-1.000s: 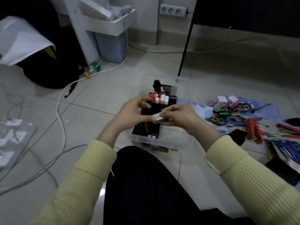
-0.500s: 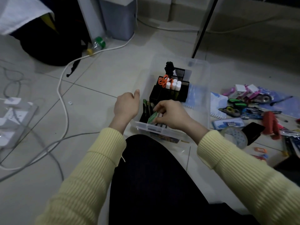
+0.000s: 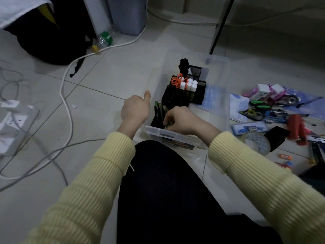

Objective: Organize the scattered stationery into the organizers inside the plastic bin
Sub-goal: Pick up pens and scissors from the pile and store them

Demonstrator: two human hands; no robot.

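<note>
A clear plastic bin on the floor holds black organizers. The middle mesh organizer carries white glue sticks and orange scissors. In the near organizer stand green markers. My right hand reaches into that near organizer and pinches a small green and white box, mostly hidden under the fingers. My left hand sits at the bin's left wall, fingers curled over the rim, thumb up. Scattered stationery lies right of the bin: a tape roll, a red stapler, a blue case.
White cables and a power strip lie on the tiles to the left. A plastic bottle and a black bag sit at the back left. A black table leg rises behind the bin. My knee is just before it.
The right hand carried the green and white box from above the bin down into the near organizer. The left hand let go of it and moved to the bin's left wall.
</note>
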